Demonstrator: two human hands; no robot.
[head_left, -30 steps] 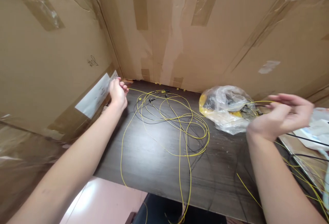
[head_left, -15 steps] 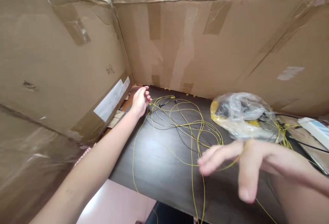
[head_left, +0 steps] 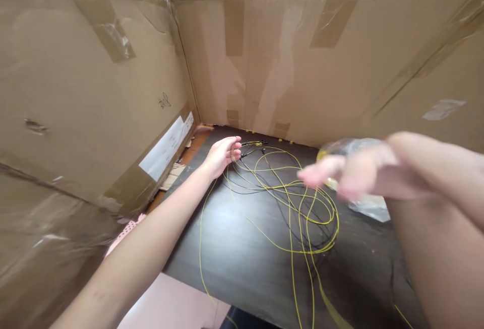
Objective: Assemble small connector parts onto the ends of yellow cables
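Thin yellow cables (head_left: pixel 289 186) lie in loose loops on a dark table (head_left: pixel 227 238), with black wires and small black connectors (head_left: pixel 264 142) among them. My left hand (head_left: pixel 227 153) is at the far left end of the loops, fingers curled around the yellow cable there. My right hand (head_left: pixel 350 172), blurred, hovers over the right side of the loops, fingers stretched forward and thumb apart, with nothing seen in it. Several yellow strands run down past the table's near edge.
Tall cardboard walls (head_left: pixel 272 62) stand behind and at the left. A clear plastic bag (head_left: pixel 372 207) lies at the right, partly behind my right arm. A pink surface (head_left: pixel 170 301) shows below the table's front left edge.
My right hand has moved up and away over the loops, and the yellow strand by it has dropped onto the table. My left hand has shifted slightly right. The view has shifted a little.
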